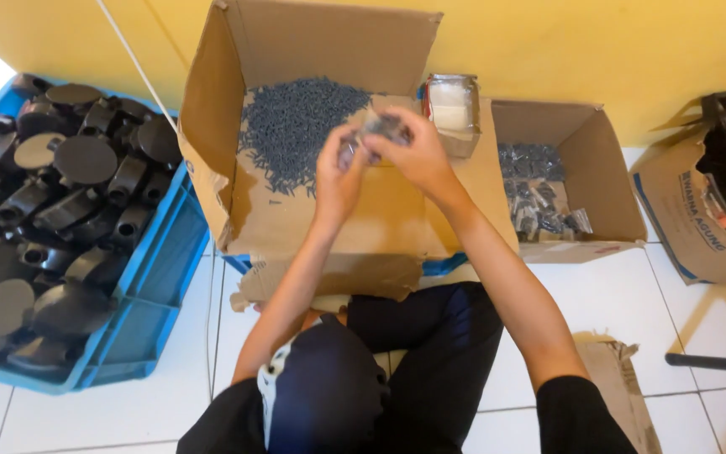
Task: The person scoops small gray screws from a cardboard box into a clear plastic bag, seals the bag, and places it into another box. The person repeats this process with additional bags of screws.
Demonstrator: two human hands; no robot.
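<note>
The left hand [338, 172] is raised above the open cardboard box [212, 126], fingers curled closed around one end of a small clear plastic bag [378, 130] of dark parts. The right hand [418, 151] meets it from the other side, fingers pinched shut on the same bag. The bag is blurred; its contents cannot be identified with certainty. It is held in the air between both hands, over the middle of the box, near the heap of small grey screws [300, 126].

Layout, left to right:
- Blue plastic crate [149, 286] on the floor, filled with black moulded parts [69, 210]: round flat discs joined to short tubular necks, smooth and slightly glossy.
- Open cardboard box, flaps upright, matt brown, floor creased. The screws lie loose in its far left corner, thin and dull grey.
- Small clear container [454, 109] at the rim of the box, contents pale.
- Second cardboard box [607, 160], holding filled clear packets [539, 197], crinkled and reflective.
- Third cardboard box [691, 219] at the far right, holding black items, partly out of frame.

Risks, as judged:
- The thin film may slip or tear under the two-sided grip; the parts would then drop into the box and mix with the loose screws.
- A tilted bag mouth would spill the contents.
- The screw heap sits loose; a forearm brushing it would scatter screws across the cardboard.
</note>
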